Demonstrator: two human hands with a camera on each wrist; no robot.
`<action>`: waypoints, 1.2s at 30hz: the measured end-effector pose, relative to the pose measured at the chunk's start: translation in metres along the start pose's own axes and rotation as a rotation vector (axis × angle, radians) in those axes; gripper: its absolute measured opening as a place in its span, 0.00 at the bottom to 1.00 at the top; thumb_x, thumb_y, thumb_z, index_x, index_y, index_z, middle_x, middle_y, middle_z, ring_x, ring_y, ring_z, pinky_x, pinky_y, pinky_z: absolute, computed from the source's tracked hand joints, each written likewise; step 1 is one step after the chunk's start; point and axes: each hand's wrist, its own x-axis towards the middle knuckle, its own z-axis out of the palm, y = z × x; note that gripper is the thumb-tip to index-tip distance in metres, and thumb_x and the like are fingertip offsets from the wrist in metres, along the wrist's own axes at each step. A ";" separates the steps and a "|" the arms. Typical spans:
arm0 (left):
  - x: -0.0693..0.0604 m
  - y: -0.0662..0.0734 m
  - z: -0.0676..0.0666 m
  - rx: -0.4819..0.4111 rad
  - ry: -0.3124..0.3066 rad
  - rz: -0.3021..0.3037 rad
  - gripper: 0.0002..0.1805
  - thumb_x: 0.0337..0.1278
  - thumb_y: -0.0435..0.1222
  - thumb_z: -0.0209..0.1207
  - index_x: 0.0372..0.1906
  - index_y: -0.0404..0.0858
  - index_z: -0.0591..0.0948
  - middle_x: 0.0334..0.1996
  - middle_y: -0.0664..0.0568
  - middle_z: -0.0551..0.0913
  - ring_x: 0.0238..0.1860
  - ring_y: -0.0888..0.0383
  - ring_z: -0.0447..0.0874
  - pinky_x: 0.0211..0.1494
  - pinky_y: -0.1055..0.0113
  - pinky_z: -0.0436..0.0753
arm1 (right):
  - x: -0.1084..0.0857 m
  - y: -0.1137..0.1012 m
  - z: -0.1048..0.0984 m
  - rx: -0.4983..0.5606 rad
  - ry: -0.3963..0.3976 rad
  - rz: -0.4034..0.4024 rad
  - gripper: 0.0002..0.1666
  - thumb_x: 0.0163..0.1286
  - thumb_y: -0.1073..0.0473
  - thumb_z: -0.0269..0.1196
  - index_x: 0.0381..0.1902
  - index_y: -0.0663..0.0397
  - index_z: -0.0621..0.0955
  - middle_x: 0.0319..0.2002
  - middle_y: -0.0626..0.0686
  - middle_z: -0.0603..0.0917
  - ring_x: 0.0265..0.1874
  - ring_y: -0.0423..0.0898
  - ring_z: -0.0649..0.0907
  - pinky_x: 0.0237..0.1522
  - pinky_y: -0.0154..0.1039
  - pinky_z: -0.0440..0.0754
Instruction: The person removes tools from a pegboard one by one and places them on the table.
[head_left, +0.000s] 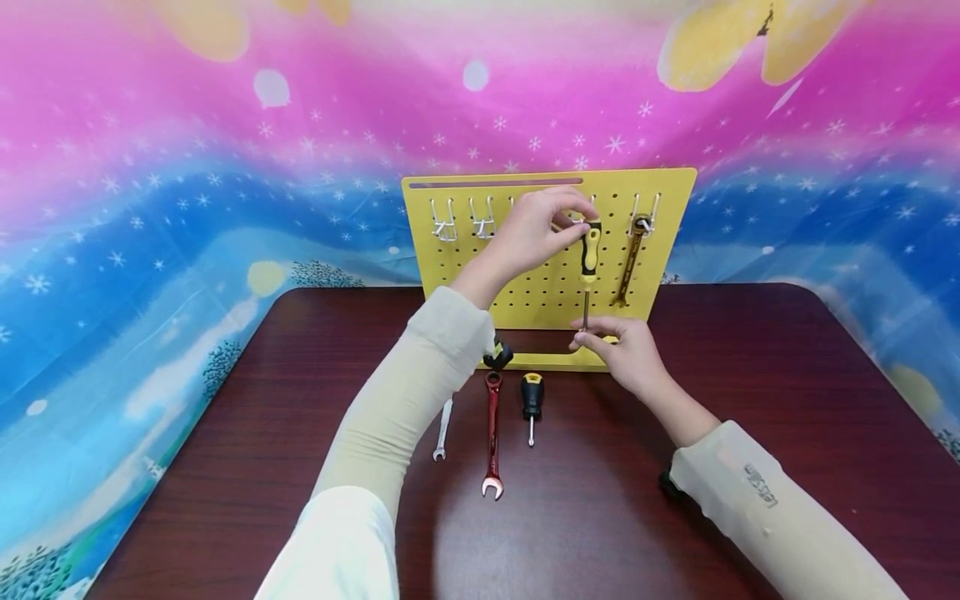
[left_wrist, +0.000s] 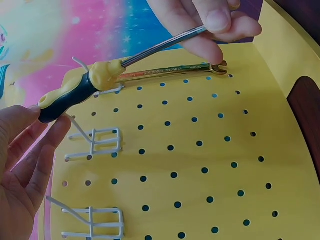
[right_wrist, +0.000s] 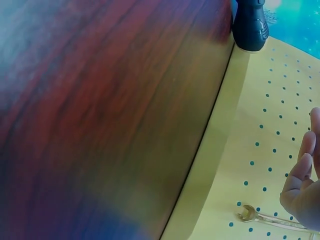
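Note:
My left hand [head_left: 536, 223] pinches the butt of a yellow-and-black screwdriver [head_left: 591, 250] between thumb and fingertips. The tool hangs upright, shaft down, in front of a yellow pegboard [head_left: 525, 292]. Lower down, my right hand [head_left: 626, 350] holds the shaft near its tip between thumb and fingers; the tip itself is hidden. In the left wrist view, the handle [left_wrist: 70, 95] is close to a white wire hook [left_wrist: 102, 142]. Only part of the right hand [right_wrist: 305, 175] appears in the right wrist view, with the screwdriver out of sight there.
A gold wrench [head_left: 632, 262] hangs at the board's right. More white hooks [head_left: 444, 225] are at its left. On the dark table [head_left: 337, 358] lie a red wrench [head_left: 492, 433], a short black-and-yellow screwdriver [head_left: 532, 400], a silver wrench [head_left: 444, 429] and a partly hidden black object [head_left: 497, 357].

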 end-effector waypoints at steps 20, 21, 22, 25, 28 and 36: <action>-0.016 0.001 0.000 -0.043 -0.010 0.077 0.12 0.69 0.36 0.59 0.53 0.39 0.84 0.56 0.51 0.82 0.46 0.59 0.87 0.47 0.76 0.84 | -0.021 -0.006 -0.005 -0.024 -0.102 -0.139 0.05 0.67 0.61 0.67 0.39 0.57 0.87 0.32 0.50 0.90 0.34 0.31 0.82 0.32 0.32 0.84; -0.017 0.001 0.000 -0.047 -0.011 0.075 0.13 0.69 0.36 0.59 0.53 0.39 0.84 0.56 0.51 0.82 0.46 0.59 0.87 0.47 0.76 0.84 | -0.022 -0.006 -0.005 -0.020 -0.107 -0.149 0.05 0.67 0.62 0.67 0.38 0.57 0.87 0.32 0.51 0.89 0.33 0.30 0.82 0.31 0.32 0.84; -0.018 0.001 0.000 -0.052 -0.011 0.077 0.13 0.69 0.35 0.59 0.53 0.38 0.84 0.56 0.51 0.82 0.46 0.59 0.87 0.47 0.76 0.84 | -0.023 -0.007 -0.005 -0.015 -0.111 -0.157 0.04 0.66 0.63 0.67 0.37 0.58 0.87 0.32 0.51 0.89 0.33 0.30 0.82 0.31 0.32 0.84; -0.020 0.000 0.001 -0.064 -0.017 0.077 0.13 0.69 0.35 0.59 0.54 0.39 0.84 0.56 0.51 0.82 0.47 0.58 0.87 0.47 0.77 0.84 | -0.026 -0.007 -0.004 -0.014 -0.120 -0.177 0.02 0.67 0.63 0.67 0.35 0.56 0.87 0.32 0.50 0.88 0.33 0.29 0.81 0.30 0.31 0.83; -0.023 0.000 0.002 -0.074 -0.024 0.075 0.13 0.69 0.35 0.59 0.54 0.38 0.83 0.57 0.51 0.82 0.47 0.59 0.87 0.47 0.78 0.83 | -0.030 -0.007 -0.004 -0.015 -0.122 -0.198 0.02 0.66 0.63 0.68 0.35 0.55 0.86 0.31 0.49 0.88 0.32 0.29 0.81 0.30 0.31 0.82; -0.030 -0.006 0.010 -0.092 -0.041 0.093 0.13 0.68 0.34 0.60 0.53 0.37 0.83 0.55 0.49 0.82 0.46 0.58 0.87 0.48 0.78 0.83 | -0.040 -0.004 -0.003 0.042 -0.158 -0.232 0.04 0.64 0.68 0.68 0.37 0.56 0.86 0.29 0.49 0.88 0.32 0.29 0.82 0.32 0.27 0.82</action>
